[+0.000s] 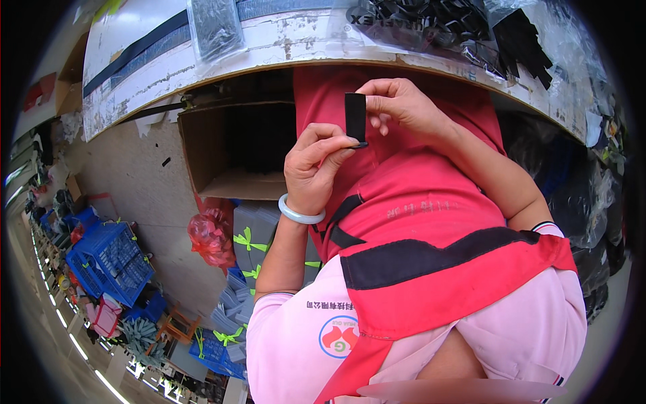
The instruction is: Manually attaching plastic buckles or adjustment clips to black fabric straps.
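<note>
Over the lap of my red apron (404, 195), a short flat black strip (354, 116) hangs between my two hands. My left hand (315, 165), with a pale bangle (301, 211) at its wrist, pinches the strip's lower end between thumb and fingers. That end looks folded or edge-on there. My right hand (406, 106) grips the upper right edge of the same strip with thumb and forefinger, its other fingers curled. The strip looks like fabric or webbing, but its exact kind does not show.
Just ahead is the worn white table edge (282, 55). On it lie a bag of black pieces (424, 27), loose black strips (523, 48) and a clear plastic packet (215, 28). An open cardboard box (242, 186) sits below, left. Blue crates (111, 259) and a red bag (212, 236) stand farther left.
</note>
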`<state>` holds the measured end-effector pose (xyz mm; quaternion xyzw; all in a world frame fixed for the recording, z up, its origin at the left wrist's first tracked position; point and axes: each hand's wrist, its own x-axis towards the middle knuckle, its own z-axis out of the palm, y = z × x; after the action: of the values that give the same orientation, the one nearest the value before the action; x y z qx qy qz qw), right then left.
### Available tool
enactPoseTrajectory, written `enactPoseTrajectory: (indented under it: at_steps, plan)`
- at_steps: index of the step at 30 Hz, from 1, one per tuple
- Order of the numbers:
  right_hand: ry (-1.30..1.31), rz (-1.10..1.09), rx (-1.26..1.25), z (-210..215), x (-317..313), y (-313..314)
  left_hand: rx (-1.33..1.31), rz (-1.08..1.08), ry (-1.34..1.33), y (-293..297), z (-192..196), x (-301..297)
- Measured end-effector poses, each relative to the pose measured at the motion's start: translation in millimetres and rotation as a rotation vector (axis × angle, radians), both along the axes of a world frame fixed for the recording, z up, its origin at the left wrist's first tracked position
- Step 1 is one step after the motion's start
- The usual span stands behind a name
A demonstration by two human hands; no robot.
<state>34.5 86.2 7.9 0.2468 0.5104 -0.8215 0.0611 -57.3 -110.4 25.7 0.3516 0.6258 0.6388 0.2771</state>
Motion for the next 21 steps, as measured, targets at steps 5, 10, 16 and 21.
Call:
enactPoseTrajectory:
  at_steps: [5, 10, 16, 21]
  plan:
    - [-0.027, -0.054, 0.048, 2.7, -5.6, -2.7, -0.038, 0.004, 0.033, -2.7, -4.5, -3.4]
    - [-0.039, -0.009, -0.033, 1.5, -8.7, -0.9, -0.090, -0.019, 0.029, -6.9, -6.6, -4.8]
    - [-0.046, -0.044, 0.031, 9.9, -16.6, -9.9, -0.071, 0.030, 0.043, -8.7, -8.2, -8.1]
    - [0.019, -0.051, 0.376, 12.1, -15.7, -14.6, -0.089, 0.042, 0.139, -9.1, -7.7, -10.0]
